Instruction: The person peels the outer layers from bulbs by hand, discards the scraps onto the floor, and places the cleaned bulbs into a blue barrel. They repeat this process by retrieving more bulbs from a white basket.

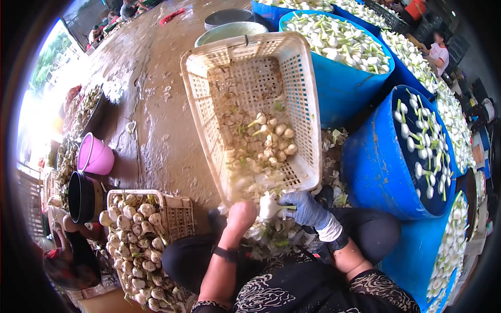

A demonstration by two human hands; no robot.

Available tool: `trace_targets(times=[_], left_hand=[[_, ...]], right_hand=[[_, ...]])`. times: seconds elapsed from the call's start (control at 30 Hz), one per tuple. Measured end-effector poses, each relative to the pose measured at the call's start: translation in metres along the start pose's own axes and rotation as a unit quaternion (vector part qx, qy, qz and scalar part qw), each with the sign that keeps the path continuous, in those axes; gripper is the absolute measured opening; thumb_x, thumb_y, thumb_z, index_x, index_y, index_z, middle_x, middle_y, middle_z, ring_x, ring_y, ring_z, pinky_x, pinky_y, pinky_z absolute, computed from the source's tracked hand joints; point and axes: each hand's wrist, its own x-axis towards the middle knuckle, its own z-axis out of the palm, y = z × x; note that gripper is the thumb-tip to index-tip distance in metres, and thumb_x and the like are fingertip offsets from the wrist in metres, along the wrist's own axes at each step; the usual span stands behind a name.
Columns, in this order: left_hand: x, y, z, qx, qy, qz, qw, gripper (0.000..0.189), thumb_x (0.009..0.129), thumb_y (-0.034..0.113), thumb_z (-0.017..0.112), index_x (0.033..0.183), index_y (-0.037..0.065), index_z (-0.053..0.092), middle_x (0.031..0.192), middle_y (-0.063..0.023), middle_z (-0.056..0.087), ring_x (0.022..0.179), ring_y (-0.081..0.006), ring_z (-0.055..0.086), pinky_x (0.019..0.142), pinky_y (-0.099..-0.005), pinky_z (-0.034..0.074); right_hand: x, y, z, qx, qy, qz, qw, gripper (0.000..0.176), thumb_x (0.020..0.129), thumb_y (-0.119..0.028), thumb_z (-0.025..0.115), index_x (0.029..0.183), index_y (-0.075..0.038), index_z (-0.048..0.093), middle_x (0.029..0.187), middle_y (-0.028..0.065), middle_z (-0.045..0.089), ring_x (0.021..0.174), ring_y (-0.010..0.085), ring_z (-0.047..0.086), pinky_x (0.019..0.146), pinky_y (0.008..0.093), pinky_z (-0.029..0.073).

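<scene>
My right hand (pixel 307 209), in a grey-blue glove, is closed on the green stem of a peeled white garlic bulb (pixel 269 205). Just left of the bulb is my bare left hand (pixel 242 215), curled into a fist; what it grips, if anything, is hidden. Both hands are at the near end of a cream plastic crate (pixel 194 99). Inside the crate lie several garlic bulbs (pixel 279 136) and loose brownish skins. Below my hands, a heap of pale peelings (pixel 271 235) covers my lap area.
At my left stands a crate (pixel 180 211) full of unpeeled garlic (pixel 136 229). Blue drums (pixel 373 151) with peeled bulbs crowd the right side. A pink bucket (pixel 97 155) and a black bucket (pixel 83 197) stand farther left, near another person (pixel 73 255).
</scene>
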Motion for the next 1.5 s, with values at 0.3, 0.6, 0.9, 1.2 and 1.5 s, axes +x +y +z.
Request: trace_targets(times=[0.3, 0.6, 0.9, 1.2, 1.5], left_hand=[[-0.007, 0.01, 0.01, -0.019, -0.055, -0.048, 0.997, 0.024, 0.076, 0.004, 0.051, 0.095, 0.006, 0.067, 0.087, -0.0192, 0.066, 0.084, -0.0381, 0.063, 0.072, -0.0476, 0.05], [-0.01, 0.031, -0.019, -0.345, 0.138, 0.074, 0.926, 0.015, 0.078, 0.008, 0.074, 0.081, 0.001, 0.061, 0.074, -0.0093, 0.063, 0.066, -0.0188, 0.063, 0.063, -0.0286, 0.05], [-0.007, 0.018, -0.01, -0.225, 0.157, 0.071, 0.959, 0.008, 0.08, 0.003, 0.067, 0.083, 0.001, 0.06, 0.074, -0.0127, 0.063, 0.067, -0.0224, 0.063, 0.061, -0.0307, 0.049], [-0.01, 0.027, -0.022, -0.386, 0.114, 0.095, 0.911, 0.01, 0.079, 0.002, 0.066, 0.076, 0.002, 0.057, 0.072, -0.0064, 0.06, 0.066, -0.0157, 0.057, 0.064, -0.0263, 0.046], [-0.011, 0.026, -0.02, -0.28, 0.152, 0.097, 0.943, 0.009, 0.073, -0.002, 0.067, 0.076, 0.001, 0.059, 0.07, -0.0107, 0.062, 0.062, -0.0228, 0.062, 0.058, -0.031, 0.05]], right_hand=[[0.003, 0.014, -0.003, -0.028, 0.082, -0.086, 0.992, 0.035, 0.066, -0.007, 0.076, 0.1, -0.003, 0.066, 0.091, 0.0135, 0.066, 0.084, 0.0311, 0.065, 0.075, 0.0366, 0.051], [0.01, 0.002, -0.004, -0.171, 0.094, -0.091, 0.976, 0.027, 0.062, -0.004, 0.072, 0.088, -0.006, 0.065, 0.078, 0.0091, 0.062, 0.073, 0.0301, 0.06, 0.065, 0.0394, 0.049], [0.01, 0.01, -0.003, -0.157, 0.098, -0.108, 0.977, 0.024, 0.064, -0.008, 0.07, 0.088, -0.006, 0.066, 0.078, 0.0088, 0.061, 0.07, 0.0296, 0.06, 0.063, 0.0396, 0.048], [0.009, 0.0, -0.007, -0.196, 0.105, -0.119, 0.968, 0.023, 0.064, -0.009, 0.07, 0.086, -0.007, 0.065, 0.077, 0.009, 0.061, 0.07, 0.0301, 0.06, 0.063, 0.0402, 0.048], [0.008, -0.003, -0.007, -0.186, 0.078, -0.109, 0.973, 0.025, 0.062, -0.005, 0.071, 0.087, -0.007, 0.065, 0.079, 0.0107, 0.062, 0.073, 0.0308, 0.061, 0.066, 0.0397, 0.049]])
